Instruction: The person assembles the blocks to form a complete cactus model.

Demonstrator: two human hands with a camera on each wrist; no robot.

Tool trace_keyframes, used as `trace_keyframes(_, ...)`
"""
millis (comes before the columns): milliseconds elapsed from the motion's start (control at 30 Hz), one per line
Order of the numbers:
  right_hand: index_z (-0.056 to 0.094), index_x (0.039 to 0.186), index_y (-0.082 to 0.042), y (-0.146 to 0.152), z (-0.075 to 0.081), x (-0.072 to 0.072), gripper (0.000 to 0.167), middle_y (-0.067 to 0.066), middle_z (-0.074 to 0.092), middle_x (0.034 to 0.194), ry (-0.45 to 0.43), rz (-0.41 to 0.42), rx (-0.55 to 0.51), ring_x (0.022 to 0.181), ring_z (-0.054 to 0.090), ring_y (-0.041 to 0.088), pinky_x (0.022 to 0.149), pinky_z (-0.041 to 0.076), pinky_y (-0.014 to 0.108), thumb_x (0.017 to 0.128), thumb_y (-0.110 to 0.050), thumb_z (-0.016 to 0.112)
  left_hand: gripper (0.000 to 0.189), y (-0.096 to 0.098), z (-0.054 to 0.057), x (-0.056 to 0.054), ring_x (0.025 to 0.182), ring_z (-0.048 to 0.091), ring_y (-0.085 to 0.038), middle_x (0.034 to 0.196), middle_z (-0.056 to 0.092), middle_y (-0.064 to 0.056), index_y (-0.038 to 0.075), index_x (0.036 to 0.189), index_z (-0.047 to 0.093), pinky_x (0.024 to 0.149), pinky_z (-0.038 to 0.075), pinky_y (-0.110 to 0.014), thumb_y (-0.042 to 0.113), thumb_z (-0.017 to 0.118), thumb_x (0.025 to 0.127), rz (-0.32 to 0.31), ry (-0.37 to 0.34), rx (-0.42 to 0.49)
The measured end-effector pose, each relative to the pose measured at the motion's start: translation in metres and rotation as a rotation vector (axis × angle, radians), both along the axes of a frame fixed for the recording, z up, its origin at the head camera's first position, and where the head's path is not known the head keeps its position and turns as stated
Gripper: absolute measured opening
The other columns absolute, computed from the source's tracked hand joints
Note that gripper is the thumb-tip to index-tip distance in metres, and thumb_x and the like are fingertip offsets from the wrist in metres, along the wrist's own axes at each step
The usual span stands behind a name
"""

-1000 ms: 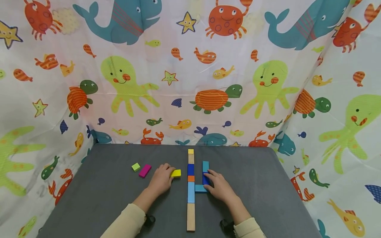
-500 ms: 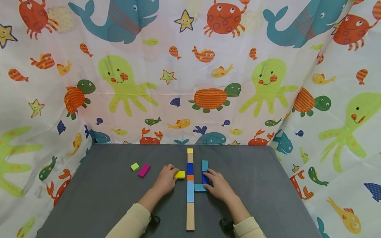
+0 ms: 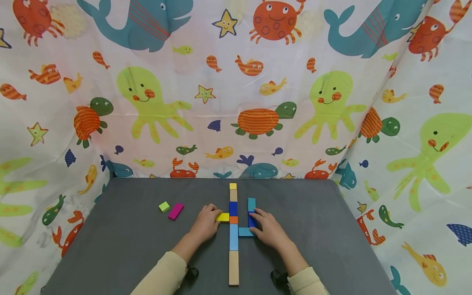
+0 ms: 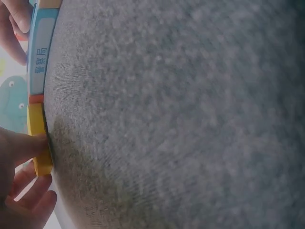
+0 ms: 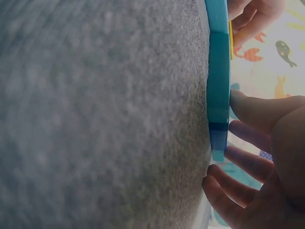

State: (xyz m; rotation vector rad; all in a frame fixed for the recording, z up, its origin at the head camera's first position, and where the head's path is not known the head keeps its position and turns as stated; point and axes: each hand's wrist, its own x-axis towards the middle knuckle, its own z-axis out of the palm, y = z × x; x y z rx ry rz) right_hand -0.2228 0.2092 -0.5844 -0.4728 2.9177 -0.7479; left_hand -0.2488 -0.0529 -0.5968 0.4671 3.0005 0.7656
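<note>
My left hand (image 3: 204, 223) pinches a yellow block (image 4: 39, 138) between thumb and fingers. The block's right end is up against the orange block (image 3: 234, 220) in a straight column of blocks. That column also has a long wooden block (image 3: 234, 268), a light blue block (image 3: 234, 237) and a dark blue block (image 3: 233, 208). Right of it, a teal block (image 3: 245, 232) juts out sideways. From its outer end, another dark blue block (image 3: 252, 220) and a second teal block (image 3: 251, 204) run away from me. My right hand (image 3: 271, 230) rests its thumb and fingertips on these, fingers loosely extended.
A lime green cube (image 3: 164, 207) and a magenta block (image 3: 175, 212) lie apart on the left of the grey table (image 3: 313, 213). At the column's far end are a small wooden block (image 3: 233, 195) and a yellow cube (image 3: 233, 186). A sea-animal curtain (image 3: 221, 110) surrounds the table.
My left hand has slid the yellow block rightward until it meets the column at the orange block. My right hand has stayed at the blue and teal blocks. The head view has shifted slightly.
</note>
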Motion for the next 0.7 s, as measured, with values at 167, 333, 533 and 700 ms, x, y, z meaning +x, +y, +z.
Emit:
trace_keyframes(167,0.056,0.146,-0.016,-0.001,-0.001,0.000,0.054,0.011,0.042,0.158,0.003,0.000,0.003,0.141,0.043,0.037,0.109,0.042,0.057,0.096,-0.034,0.069,0.034,0.000,0.001,0.000,0.103,0.051,-0.023,0.116,0.060,-0.006,0.009,0.126,0.070,0.095,0.049,-0.042,0.012,0.073,0.092,-0.002,-0.014,-0.003)
trace_keyframes(333,0.056,0.146,-0.016,-0.001,-0.002,0.000,0.054,0.011,0.042,0.158,0.008,-0.002,-0.003,0.141,0.042,0.037,0.109,0.042,0.057,0.096,-0.034,0.069,0.036,0.000,0.000,0.000,0.105,0.052,-0.023,0.118,0.060,-0.006,0.009,0.127,0.069,0.097,0.050,-0.042,0.012,0.074,0.092,0.006,-0.017,-0.001)
trace_keyframes(533,0.056,0.145,-0.016,0.000,-0.004,0.000,0.054,0.011,0.042,0.158,0.012,-0.004,-0.003,0.141,0.042,0.037,0.108,0.042,0.057,0.096,-0.033,0.069,0.044,-0.004,0.001,0.000,0.111,0.053,-0.027,0.127,0.060,-0.009,0.009,0.134,0.065,0.101,0.049,-0.045,0.016,0.075,0.091,-0.018,-0.006,0.017)
trace_keyframes(700,0.056,0.145,-0.015,0.000,-0.003,0.000,0.054,0.011,0.043,0.158,0.020,-0.002,-0.007,0.141,0.043,0.037,0.108,0.042,0.057,0.096,-0.033,0.070,0.049,-0.015,0.001,0.001,0.112,0.053,-0.027,0.128,0.060,-0.009,0.012,0.135,0.064,0.101,0.049,-0.047,0.019,0.078,0.089,-0.024,0.013,0.030)
